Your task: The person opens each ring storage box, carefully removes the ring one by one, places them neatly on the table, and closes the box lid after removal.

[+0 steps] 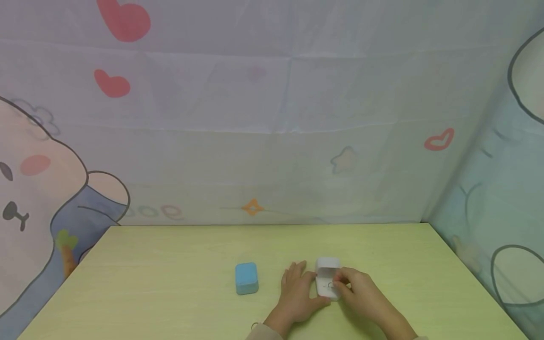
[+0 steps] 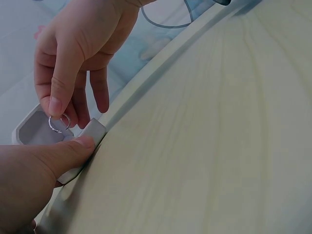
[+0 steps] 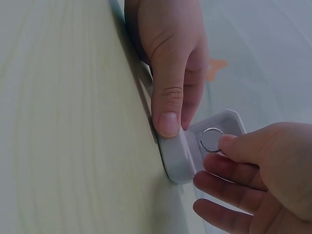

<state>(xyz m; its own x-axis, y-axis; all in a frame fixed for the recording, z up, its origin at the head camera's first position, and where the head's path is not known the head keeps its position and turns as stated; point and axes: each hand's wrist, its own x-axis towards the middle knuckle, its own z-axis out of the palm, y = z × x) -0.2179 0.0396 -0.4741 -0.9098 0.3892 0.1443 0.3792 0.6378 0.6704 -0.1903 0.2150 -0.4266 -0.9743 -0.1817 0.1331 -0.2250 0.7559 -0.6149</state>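
Observation:
A white ring box (image 1: 327,263) stands with its lid up, right of the table's middle. My left hand (image 1: 297,295) holds it from the left, the thumb on its near side and a finger toward its back. From the right, my right hand (image 1: 361,293) pinches a thin silver ring (image 3: 211,140) between thumb and forefinger. In the left wrist view the ring (image 2: 59,123) is upright in front of the raised lid. Whether it touches the box's inside I cannot tell. The other fingers of the right hand hang loosely below the ring.
A blue box (image 1: 246,278), its lid down, sits to the left of my left hand. By the left sleeve lies a small thin loop (image 1: 255,325), partly hidden. The pale wooden table (image 1: 170,264) ends against a printed cloth (image 1: 272,156) at the back.

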